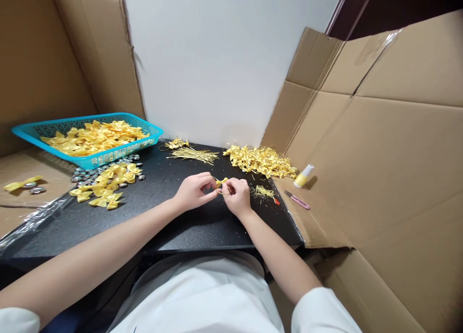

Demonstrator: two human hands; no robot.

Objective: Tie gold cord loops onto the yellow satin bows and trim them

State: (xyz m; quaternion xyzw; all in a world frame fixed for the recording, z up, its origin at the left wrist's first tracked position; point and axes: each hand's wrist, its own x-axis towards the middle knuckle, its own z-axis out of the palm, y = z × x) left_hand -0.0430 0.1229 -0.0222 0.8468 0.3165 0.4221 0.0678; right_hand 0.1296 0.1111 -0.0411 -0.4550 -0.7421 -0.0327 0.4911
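Observation:
Over the middle of the black table, my left hand (197, 191) and my right hand (237, 195) meet at a small yellow ribbon bow (221, 181). The fingers of both hands are closed in a pinch on it, and a thin gold tie loops between them. My fingers hide part of the bow. Behind my hands lies a bundle of gold twist ties (195, 154). To the left, loose yellow bows (108, 196) lie among shiny silver oval pieces (81, 175). A heap of tied bows (260, 162) rests at the back right.
A blue plastic basket (97, 160) of yellow bows stands at the back left. On the right are gold clippings (263, 192), a red piece (277, 202), a pink-handled cutter (298, 200) and a white-and-yellow bottle (304, 176). Cardboard walls (390, 154) flank the black table (159, 232).

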